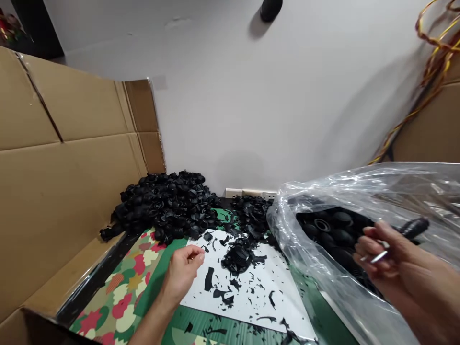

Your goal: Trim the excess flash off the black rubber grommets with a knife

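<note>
My left hand [180, 270] hovers at the left edge of a white sheet [258, 292], its fingers loosely curled. A small gap shows between thumb and forefinger, with nothing visible in it. My right hand [391, 256] is closed around a slim tool with a black ribbed handle [415, 227] and a bright metal tip [379, 257]. It is at the mouth of a clear plastic bag [287, 225], in which lie rounded black parts [341, 237]; the fingers partly hide them. Black scraps [237, 258] are heaped and scattered over the sheet.
A large pile of black ribbed pieces [168, 206] lies at the back left, against a tall cardboard wall [82, 167]. More black pieces [253, 211] lie before a power strip [251, 193] at the wall. Twisted yellow-brown wires [406, 124] hang at the right.
</note>
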Action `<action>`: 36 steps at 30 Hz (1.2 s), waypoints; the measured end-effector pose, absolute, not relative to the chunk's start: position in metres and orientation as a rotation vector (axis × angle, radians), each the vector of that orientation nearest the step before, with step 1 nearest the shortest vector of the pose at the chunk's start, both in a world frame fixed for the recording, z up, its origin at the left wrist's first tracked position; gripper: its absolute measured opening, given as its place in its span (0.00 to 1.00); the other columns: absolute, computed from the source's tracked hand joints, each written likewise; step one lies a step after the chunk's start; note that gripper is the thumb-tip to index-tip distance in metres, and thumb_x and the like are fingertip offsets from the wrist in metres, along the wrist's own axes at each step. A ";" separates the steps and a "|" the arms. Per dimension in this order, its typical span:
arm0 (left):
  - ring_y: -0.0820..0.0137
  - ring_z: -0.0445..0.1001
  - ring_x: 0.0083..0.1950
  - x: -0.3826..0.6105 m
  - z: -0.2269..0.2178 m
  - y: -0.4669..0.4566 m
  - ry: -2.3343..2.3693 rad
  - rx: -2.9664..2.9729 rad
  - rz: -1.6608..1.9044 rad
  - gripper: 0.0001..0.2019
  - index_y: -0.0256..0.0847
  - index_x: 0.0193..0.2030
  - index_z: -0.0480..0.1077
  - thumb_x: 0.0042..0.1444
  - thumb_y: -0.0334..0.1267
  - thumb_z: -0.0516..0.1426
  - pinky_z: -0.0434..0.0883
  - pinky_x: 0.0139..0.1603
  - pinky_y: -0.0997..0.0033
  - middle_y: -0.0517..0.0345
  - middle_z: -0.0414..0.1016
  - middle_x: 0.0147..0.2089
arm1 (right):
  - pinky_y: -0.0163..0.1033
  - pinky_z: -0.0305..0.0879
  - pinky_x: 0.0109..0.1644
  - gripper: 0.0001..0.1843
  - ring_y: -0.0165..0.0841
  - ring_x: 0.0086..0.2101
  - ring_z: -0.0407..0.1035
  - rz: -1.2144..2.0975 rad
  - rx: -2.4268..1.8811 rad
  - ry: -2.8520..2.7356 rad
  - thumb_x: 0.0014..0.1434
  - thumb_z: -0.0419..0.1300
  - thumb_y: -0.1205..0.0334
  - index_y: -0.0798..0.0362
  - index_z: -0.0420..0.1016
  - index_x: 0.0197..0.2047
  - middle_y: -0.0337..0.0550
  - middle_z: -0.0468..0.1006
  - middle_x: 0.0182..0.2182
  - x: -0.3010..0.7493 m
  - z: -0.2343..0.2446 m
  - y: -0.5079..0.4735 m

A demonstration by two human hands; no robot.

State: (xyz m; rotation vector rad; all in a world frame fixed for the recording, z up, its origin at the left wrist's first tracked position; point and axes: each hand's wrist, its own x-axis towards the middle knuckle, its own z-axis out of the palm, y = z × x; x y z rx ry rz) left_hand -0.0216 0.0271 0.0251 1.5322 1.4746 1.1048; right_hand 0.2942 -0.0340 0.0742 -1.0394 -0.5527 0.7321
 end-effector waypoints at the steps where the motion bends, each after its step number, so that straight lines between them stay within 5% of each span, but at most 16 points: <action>1: 0.72 0.64 0.19 -0.017 0.026 0.027 1.477 1.610 1.061 0.06 0.39 0.24 0.74 0.44 0.36 0.56 0.60 0.20 0.74 0.63 0.70 0.18 | 0.27 0.54 0.13 0.18 0.21 0.14 0.57 0.794 -1.049 -0.484 0.34 0.72 0.52 0.56 0.71 0.19 0.35 0.62 0.14 0.284 0.072 -0.033; 5: 0.66 0.72 0.33 0.015 0.034 0.028 1.431 1.915 0.907 0.09 0.43 0.28 0.76 0.46 0.31 0.54 0.64 0.35 0.70 0.59 0.76 0.30 | 0.31 0.54 0.16 0.22 0.26 0.16 0.59 0.901 -1.135 -0.736 0.41 0.67 0.43 0.56 0.74 0.25 0.37 0.68 0.15 0.240 0.060 -0.016; 10: 0.59 0.71 0.39 0.048 0.030 0.033 1.483 2.125 0.716 0.09 0.43 0.33 0.75 0.41 0.31 0.60 0.62 0.38 0.66 0.55 0.75 0.34 | 0.33 0.54 0.22 0.26 0.28 0.17 0.60 0.941 -1.229 -1.076 0.50 0.57 0.39 0.57 0.74 0.26 0.39 0.71 0.14 0.207 0.041 0.014; 14: 0.61 0.72 0.37 0.049 0.026 0.036 1.561 2.148 0.672 0.09 0.43 0.34 0.72 0.43 0.30 0.59 0.61 0.35 0.67 0.56 0.75 0.34 | 0.35 0.56 0.24 0.26 0.32 0.21 0.63 0.863 -1.302 -1.157 0.51 0.56 0.39 0.55 0.74 0.23 0.41 0.73 0.18 0.205 0.023 0.027; 19: 0.67 0.70 0.26 0.035 0.033 0.036 1.541 2.052 0.706 0.08 0.45 0.39 0.70 0.50 0.38 0.56 0.61 0.28 0.70 0.63 0.72 0.24 | 0.34 0.56 0.17 0.26 0.27 0.16 0.59 0.980 -1.158 -0.961 0.47 0.59 0.37 0.54 0.74 0.33 0.37 0.70 0.22 0.208 0.010 0.028; 23: 0.74 0.63 0.16 0.031 0.028 0.040 1.284 1.432 0.887 0.12 0.42 0.35 0.69 0.40 0.35 0.61 0.57 0.17 0.76 0.68 0.68 0.20 | 0.37 0.64 0.22 0.22 0.29 0.17 0.64 1.068 -0.988 -0.828 0.42 0.67 0.45 0.55 0.73 0.33 0.37 0.71 0.19 0.207 0.011 0.024; 28: 0.76 0.68 0.22 0.030 0.017 0.046 1.083 0.995 1.098 0.18 0.37 0.34 0.72 0.30 0.26 0.65 0.61 0.18 0.81 0.61 0.75 0.25 | 0.38 0.67 0.26 0.15 0.32 0.23 0.68 1.056 -0.869 -0.863 0.46 0.66 0.50 0.53 0.77 0.32 0.42 0.75 0.26 0.198 0.011 0.015; 36: 0.76 0.67 0.21 0.037 0.011 0.039 1.155 0.873 1.294 0.13 0.35 0.29 0.74 0.32 0.31 0.68 0.65 0.18 0.80 0.62 0.72 0.21 | 0.43 0.71 0.31 0.17 0.39 0.25 0.73 0.969 -1.123 -0.840 0.43 0.67 0.49 0.53 0.78 0.32 0.43 0.78 0.24 0.177 0.003 0.007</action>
